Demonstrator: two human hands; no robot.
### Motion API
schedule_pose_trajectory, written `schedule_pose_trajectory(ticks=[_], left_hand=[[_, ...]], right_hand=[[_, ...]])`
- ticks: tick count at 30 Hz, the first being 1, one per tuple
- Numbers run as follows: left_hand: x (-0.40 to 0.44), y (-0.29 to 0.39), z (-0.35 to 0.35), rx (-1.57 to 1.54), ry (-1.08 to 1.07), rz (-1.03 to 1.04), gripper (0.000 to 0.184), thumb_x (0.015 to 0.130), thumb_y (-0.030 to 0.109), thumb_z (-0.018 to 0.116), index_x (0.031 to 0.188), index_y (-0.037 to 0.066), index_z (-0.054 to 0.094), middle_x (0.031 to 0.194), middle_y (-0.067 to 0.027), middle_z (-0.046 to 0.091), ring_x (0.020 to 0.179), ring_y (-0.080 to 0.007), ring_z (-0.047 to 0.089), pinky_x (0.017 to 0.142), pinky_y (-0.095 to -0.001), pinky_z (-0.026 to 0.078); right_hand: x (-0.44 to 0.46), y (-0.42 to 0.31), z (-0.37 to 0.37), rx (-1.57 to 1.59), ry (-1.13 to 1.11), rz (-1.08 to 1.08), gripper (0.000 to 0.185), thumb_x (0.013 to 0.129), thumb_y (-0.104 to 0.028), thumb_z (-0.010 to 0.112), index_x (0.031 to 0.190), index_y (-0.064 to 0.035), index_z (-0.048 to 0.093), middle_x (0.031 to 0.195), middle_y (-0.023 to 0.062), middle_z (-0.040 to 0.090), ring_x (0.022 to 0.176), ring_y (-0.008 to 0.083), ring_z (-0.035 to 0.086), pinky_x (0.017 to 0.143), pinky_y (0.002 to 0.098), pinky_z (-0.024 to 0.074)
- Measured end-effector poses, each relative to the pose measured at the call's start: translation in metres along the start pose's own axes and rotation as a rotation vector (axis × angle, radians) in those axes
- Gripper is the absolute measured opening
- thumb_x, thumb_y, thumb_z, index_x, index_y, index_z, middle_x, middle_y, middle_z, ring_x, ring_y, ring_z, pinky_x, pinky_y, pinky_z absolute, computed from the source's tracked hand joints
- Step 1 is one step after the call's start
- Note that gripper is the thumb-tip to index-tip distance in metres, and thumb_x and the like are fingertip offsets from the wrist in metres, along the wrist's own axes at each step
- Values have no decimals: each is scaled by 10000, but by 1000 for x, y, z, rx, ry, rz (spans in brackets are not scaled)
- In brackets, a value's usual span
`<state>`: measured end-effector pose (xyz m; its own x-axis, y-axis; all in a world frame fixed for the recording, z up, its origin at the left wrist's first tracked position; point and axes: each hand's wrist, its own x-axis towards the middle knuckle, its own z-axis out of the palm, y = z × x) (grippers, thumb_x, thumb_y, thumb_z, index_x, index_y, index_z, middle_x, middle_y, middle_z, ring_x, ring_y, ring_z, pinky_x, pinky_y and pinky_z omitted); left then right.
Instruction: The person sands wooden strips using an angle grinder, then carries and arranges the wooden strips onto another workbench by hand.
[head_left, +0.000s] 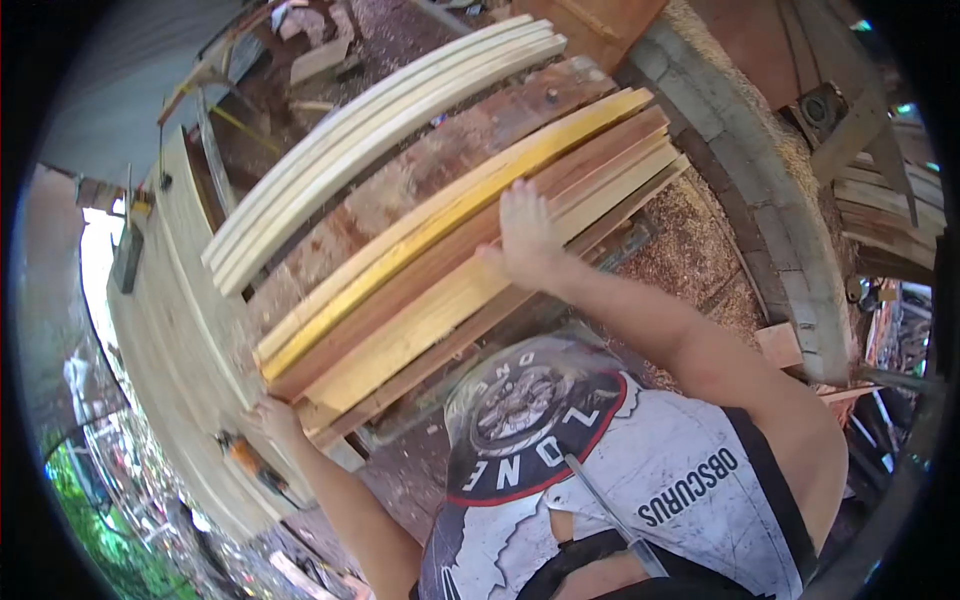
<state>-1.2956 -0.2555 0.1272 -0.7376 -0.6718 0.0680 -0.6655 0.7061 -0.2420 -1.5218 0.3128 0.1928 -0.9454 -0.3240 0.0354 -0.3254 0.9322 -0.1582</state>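
Several long wooden boards point(410, 328) lie side by side, pale yellow and reddish brown, curved by the lens. One board with a bright yellow edge point(450, 220) lies on their far side. My right hand point(527, 236) rests flat on top of the boards right of their middle, fingers stretched out and the thumb apart. At the boards' left end is my left hand point(273, 418), its fingers bent around the end corner; the fingertips are partly hidden.
Beyond the boards runs a rough, worn beam point(400, 180), with several pale wood strips point(380, 130) on its far side. To the left, a wide wooden panel point(170, 330) carries an orange-handled tool point(245, 458). Sawdust point(690, 250) covers the ground beside a block edging point(770, 200).
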Motion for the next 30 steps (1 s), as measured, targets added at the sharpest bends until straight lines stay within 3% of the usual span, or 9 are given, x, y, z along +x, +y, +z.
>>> schedule_pose_trajectory(ticks=[2,4,5,7,14,19,23,26,30], left_hand=[[-1,22,-20,-135,-16,-31,586,1010,490,353,1284,5,532,1400,-312,495,1393,-524,322,1165,-600,221],[-19,58,-69,-257,-192,-408,687,1043,501,227,1454,-10,433,1598,-259,250,1510,-430,117,1199,-575,188],[-22,65,-71,-257,-181,-389,687,1043,501,227,1454,-10,433,1598,-259,250,1510,-430,117,1199,-575,188],[-25,74,-64,-225,-164,-354,758,1037,541,224,1464,-58,408,1656,-228,69,1523,-421,72,1209,-554,161],[-56,134,-85,-344,-153,-207,796,1045,560,245,1410,-112,468,1640,-283,51,1517,-455,42,1209,-585,115],[-67,152,-79,-401,-52,-72,681,1047,441,348,1235,-172,580,1580,-396,87,1470,-547,130,1204,-586,156],[-89,185,-92,-408,8,-112,748,1034,497,352,1380,-156,467,1594,-339,172,1468,-520,183,1211,-499,210],[-106,212,-104,-539,32,35,613,1039,439,387,1070,-70,727,1602,-322,178,1455,-548,189,1208,-532,206],[-119,245,-109,-446,-2,155,557,1026,437,424,1048,-5,763,1631,-233,206,1461,-533,197,1207,-511,223]], right_hand=[[-6,-5,4,53,43,-49,964,959,-590,495,1496,163,223,1571,388,163,1480,516,157,1208,570,146],[-5,8,4,79,50,-48,957,963,-595,487,1504,148,220,1582,367,165,1486,497,160,1208,569,150],[-8,15,6,111,37,-63,951,966,-600,479,1512,133,217,1592,346,166,1493,478,162,1208,569,155],[-4,36,8,79,81,24,943,967,-597,479,1516,123,216,1596,332,176,1495,466,172,1208,565,162],[19,108,4,61,164,274,912,960,-576,491,1525,92,232,1602,298,198,1503,431,171,1206,578,150],[27,95,5,122,129,280,894,963,-562,489,1544,60,215,1624,260,173,1518,412,123,1211,574,118],[25,92,-2,88,60,332,900,968,-568,475,1554,52,190,1637,237,148,1525,395,99,1206,581,140],[26,94,3,92,64,310,913,965,-580,472,1555,54,181,1639,234,138,1524,396,102,1192,601,175],[24,103,6,115,95,223,934,961,-592,474,1558,56,164,1641,231,128,1523,403,99,1183,615,188]])
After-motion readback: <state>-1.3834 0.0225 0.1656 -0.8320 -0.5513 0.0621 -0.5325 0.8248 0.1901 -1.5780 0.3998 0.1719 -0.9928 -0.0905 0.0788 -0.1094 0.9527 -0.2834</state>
